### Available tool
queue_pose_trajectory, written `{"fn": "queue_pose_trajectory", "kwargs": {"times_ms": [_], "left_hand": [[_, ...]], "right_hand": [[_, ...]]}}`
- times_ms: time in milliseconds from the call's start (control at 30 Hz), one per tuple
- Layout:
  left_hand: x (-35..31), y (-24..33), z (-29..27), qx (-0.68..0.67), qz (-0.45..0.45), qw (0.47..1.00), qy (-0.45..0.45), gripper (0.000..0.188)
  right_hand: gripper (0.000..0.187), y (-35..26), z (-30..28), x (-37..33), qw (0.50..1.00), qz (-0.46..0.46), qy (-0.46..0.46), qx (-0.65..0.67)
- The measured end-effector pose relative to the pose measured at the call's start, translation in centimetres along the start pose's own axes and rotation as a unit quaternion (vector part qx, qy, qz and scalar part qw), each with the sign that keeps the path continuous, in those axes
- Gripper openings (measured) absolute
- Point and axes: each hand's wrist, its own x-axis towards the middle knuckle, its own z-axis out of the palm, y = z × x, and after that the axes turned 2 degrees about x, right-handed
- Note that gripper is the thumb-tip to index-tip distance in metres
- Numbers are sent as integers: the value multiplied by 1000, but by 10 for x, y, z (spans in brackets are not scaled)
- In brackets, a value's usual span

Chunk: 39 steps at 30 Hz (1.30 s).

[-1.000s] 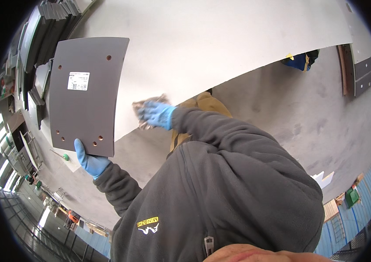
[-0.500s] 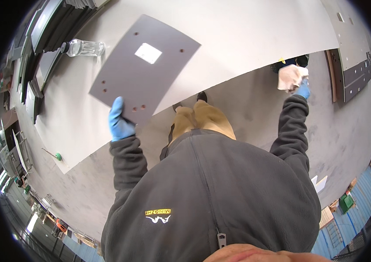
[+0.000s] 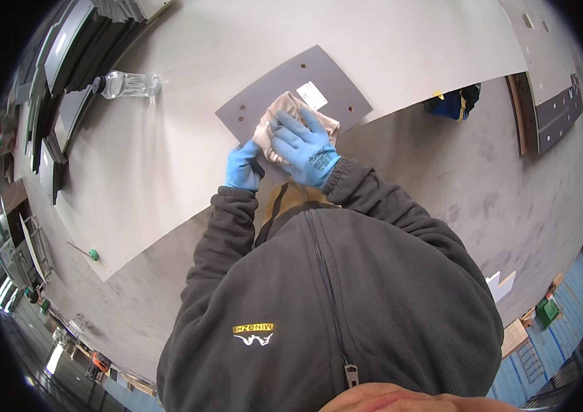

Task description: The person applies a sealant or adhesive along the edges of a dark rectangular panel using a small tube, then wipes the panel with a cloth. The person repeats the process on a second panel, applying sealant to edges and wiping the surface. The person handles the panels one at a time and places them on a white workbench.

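A flat grey panel (image 3: 272,82) with several small holes and a white label (image 3: 312,95) is held out in front of me, over the near edge of the pale worktable (image 3: 161,172). My left hand (image 3: 242,167), in a blue glove, grips its near left edge; part of that grip is hidden. Against the panel's face my blue-gloved right hand (image 3: 303,147) presses a crumpled beige cloth (image 3: 283,104), fingers laid over it. The cloth and hand cover the near part of the panel.
A clear bottle with a dark cap (image 3: 130,84) lies at the table's left, beside stacked dark panels (image 3: 92,55). Nearer stands a small green-ended tool (image 3: 92,254). Right of the table edge are a dark blue and yellow item (image 3: 453,103) and more panels (image 3: 556,123).
My right hand has swung in from the far right, bringing the cloth onto the panel. My left hand has moved right with the panel, which has turned and come closer to my body.
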Motion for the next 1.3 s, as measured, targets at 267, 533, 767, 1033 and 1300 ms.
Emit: {"fn": "queue_pose_trajectory", "kwargs": {"times_ms": [267, 533, 767, 1033, 1300], "left_hand": [[-2, 11, 11, 104, -35, 994, 18, 43], [10, 22, 0, 188, -105, 973, 80, 43], [-1, 59, 6, 479, -19, 856, 191, 49], [-11, 94, 61, 245, 215, 940, 99, 56], [-16, 126, 42, 167, 171, 969, 69, 35]], "right_hand": [[47, 101, -5, 41, 970, 241, -9, -29], [42, 97, 38, 59, 980, 176, -66, -70], [42, 64, -10, 91, 629, 485, 235, 560], [52, -10, -25, 103, 467, 405, 44, 785], [92, -31, -13, 118, 525, 405, 66, 746]]}}
